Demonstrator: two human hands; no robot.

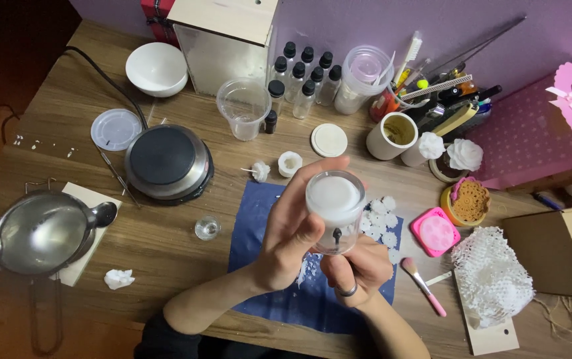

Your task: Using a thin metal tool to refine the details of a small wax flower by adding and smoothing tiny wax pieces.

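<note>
In the head view, both hands held a small glass candle jar raised above a dark blue mat on the wooden counter. The jar was tilted toward the camera, showing a smooth white wax fill. The left hand wrapped its fingers around the jar's far side, with the thumb pressed on the near wall, so the fingers were clamped on the glass. The right hand, wearing a ring, supported the jar from beneath, its fingers closed against the base.

On the mat just right of the jar lay a cluster of small white wax flowers. A small clear glass cup stood just left of the mat. Farther left sat a round electric hot plate and a steel melting pitcher. A pink brush lay to the right of the mat, near a pink round mould. Dark-capped bottles stood at the back.
</note>
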